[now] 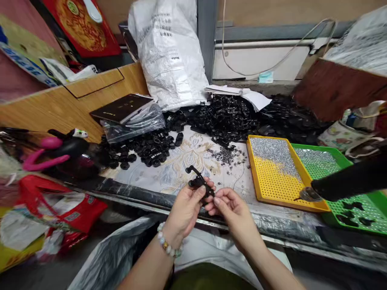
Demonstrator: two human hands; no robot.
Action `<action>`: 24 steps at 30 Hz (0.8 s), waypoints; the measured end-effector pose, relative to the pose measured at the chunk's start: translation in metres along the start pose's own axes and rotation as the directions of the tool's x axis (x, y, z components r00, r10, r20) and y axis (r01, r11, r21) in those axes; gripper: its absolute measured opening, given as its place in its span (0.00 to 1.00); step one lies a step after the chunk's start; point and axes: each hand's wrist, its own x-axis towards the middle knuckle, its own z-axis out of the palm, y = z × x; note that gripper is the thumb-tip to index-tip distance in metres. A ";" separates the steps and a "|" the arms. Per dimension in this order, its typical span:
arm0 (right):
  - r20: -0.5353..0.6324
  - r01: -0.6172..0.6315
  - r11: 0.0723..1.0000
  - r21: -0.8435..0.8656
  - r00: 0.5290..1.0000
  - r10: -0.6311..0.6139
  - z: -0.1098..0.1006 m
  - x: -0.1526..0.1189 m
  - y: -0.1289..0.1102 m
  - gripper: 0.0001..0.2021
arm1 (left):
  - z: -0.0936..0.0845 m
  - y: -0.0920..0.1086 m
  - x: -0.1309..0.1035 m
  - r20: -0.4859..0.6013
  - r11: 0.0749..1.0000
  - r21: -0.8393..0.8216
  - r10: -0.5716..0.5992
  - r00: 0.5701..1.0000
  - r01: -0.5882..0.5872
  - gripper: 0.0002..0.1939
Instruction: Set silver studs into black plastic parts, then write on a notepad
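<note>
left hand [186, 207], right hand [231, 207] pinching black clip [199, 181].

1. The lower end of the black plastic part [199, 181] is covered by the fingers of the left hand [186, 209] and the right hand [231, 209], so its full shape cannot be told.
2. Both forearms are cut off by the bottom edge.
3. The small grey pieces in the yellow tray [302, 203] and the green tray [376, 197] are too small to identify.
4. The dark tool [347, 181] runs out of the right edge; its tip is blurred.
5. The black parts heap [229, 114] blurs into one mass at the back.
6. The red bag [60, 205] at left is smeared, its print unreadable.
7. The white sack [169, 52] is cut by the top edge.
</note>
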 end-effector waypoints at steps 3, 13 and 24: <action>-0.080 0.218 0.844 -0.491 0.953 -0.293 -0.023 0.003 -0.005 0.12 | -0.012 0.000 0.000 -0.050 1.000 0.022 0.004 0.999 -0.003 0.15; 0.039 0.116 0.239 -0.964 0.952 -0.304 -0.038 0.040 -0.011 0.05 | -0.011 -0.002 -0.001 -0.070 0.981 0.193 0.011 0.997 0.002 0.14; 0.007 0.354 0.660 -0.662 0.884 -0.467 -0.022 0.015 -0.031 0.05 | 0.002 -0.003 -0.004 0.009 0.941 0.336 -0.044 0.999 0.039 0.15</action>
